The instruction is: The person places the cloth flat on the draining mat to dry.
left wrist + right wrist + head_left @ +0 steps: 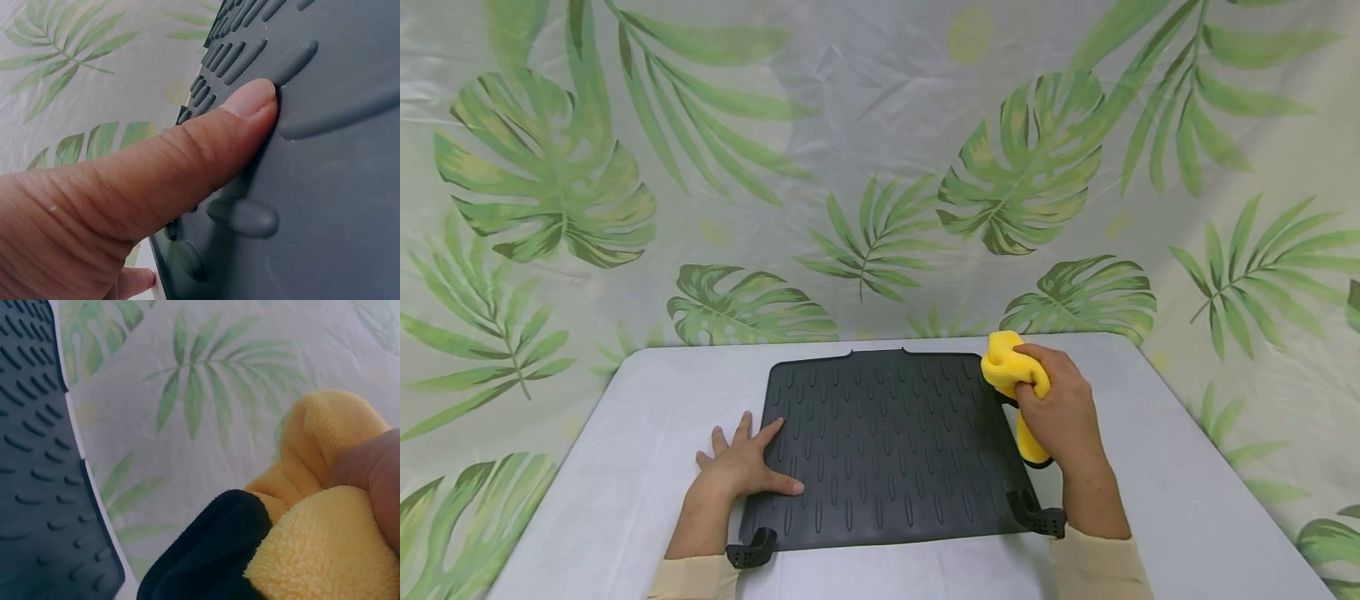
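Note:
A dark grey rubber mat [880,450] with rows of raised oval ridges lies flat on the white table. My left hand [741,462] rests at its left edge with the fingers spread. In the left wrist view the left thumb [187,150] lies straight across the ridged surface. Over the mat's far right corner, my right hand [1063,404] grips a bunched yellow cloth [1003,362] with black edging. Part of the cloth hangs below that hand. The right wrist view shows the fluffy cloth [312,544] pinched under a finger, with the mat [37,487] to its left.
The white tabletop [1150,467] extends on both sides of the mat. Behind the table hangs a pale curtain [880,150] printed with green leaves. A black wrist mount [1037,515] sits at the right wrist and another [752,550] at the left, both overlapping the mat's near corners in the head view.

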Available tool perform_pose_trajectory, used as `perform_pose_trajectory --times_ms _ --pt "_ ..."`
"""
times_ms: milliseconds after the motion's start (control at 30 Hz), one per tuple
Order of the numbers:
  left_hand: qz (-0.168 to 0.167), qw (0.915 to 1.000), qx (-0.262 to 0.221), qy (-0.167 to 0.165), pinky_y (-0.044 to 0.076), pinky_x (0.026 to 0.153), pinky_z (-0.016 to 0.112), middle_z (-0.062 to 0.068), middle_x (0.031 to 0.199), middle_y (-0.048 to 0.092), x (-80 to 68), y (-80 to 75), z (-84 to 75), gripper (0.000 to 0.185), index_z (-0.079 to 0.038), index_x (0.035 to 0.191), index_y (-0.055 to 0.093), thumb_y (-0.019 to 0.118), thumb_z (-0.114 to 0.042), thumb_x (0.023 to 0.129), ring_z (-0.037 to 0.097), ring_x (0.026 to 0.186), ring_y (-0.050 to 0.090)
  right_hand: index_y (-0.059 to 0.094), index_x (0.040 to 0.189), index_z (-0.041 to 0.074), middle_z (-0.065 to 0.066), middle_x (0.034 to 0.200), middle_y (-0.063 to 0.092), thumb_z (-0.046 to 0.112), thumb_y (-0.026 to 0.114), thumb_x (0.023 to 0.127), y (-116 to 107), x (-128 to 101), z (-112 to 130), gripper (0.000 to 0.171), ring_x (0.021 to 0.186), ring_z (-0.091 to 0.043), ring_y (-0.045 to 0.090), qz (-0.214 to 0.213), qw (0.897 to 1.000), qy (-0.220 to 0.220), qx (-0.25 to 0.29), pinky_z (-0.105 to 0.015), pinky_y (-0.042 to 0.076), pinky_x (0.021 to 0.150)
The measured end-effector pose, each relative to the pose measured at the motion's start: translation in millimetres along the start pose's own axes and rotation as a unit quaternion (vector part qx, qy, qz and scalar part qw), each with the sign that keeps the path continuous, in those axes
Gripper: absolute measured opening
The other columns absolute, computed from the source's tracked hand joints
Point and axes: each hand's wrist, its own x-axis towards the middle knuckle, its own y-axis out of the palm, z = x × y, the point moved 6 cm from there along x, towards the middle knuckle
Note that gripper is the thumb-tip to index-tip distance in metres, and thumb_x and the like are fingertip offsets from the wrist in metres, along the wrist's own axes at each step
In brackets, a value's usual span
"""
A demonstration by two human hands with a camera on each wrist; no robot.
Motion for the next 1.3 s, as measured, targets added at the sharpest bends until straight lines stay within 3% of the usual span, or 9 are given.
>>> perform_pose_trajectory --times_ms 400,600,933,1300 --pt "0.002 1.0000 -0.001 0.000 0.010 0.106 0.090 0.033 0.167 0.012 -1.0 -0.5 -0.2 0.123 -0.019 0.158 0.039 0.094 -0.061 0.056 0.073 0.144 0.002 0.064 0.132 0.013 -0.013 0.132 0.063 0.003 0.064 0.093 12.9 -2.3 12.5 0.040 0.097 -0.030 0.059 0.013 1.000 -0.025 0.014 -0.047 0.052 0.080" --pt "0.005 1.0000 -0.003 -0.001 0.009 0.106 0.090 0.033 0.167 0.011 -1.0 -0.3 0.4 0.123 -0.019 0.159 0.038 0.094 -0.061 0.057 0.072 0.145 0.001 0.064 0.131 0.013 -0.013 0.132 0.062 0.004 0.066 0.093 28.8 -5.2 25.2 0.039 0.098 -0.030 0.059 0.045 0.998 -0.040 0.029 -0.049 0.054 0.084" --pt "0.005 1.0000 0.000 0.001 0.009 0.107 0.089 0.034 0.166 0.011 -1.1 -1.0 -1.5 0.123 -0.018 0.159 0.038 0.094 -0.060 0.057 0.072 0.145 0.002 0.065 0.126 0.013 -0.011 0.128 0.064 0.002 0.070 0.089 50.7 -15.2 49.7 0.039 0.098 -0.027 0.060 0.067 0.992 -0.100 0.028 -0.047 0.056 0.084" --pt "0.005 1.0000 0.001 0.000 0.009 0.107 0.089 0.034 0.166 0.011 -1.7 -1.9 -2.5 0.123 -0.017 0.158 0.039 0.094 -0.060 0.057 0.072 0.145 0.002 0.067 0.121 0.018 -0.005 0.124 0.067 0.003 0.074 0.088 71.5 -28.8 72.7 0.036 0.097 -0.019 0.061 0.096 0.982 -0.147 0.075 -0.039 0.054 0.081"
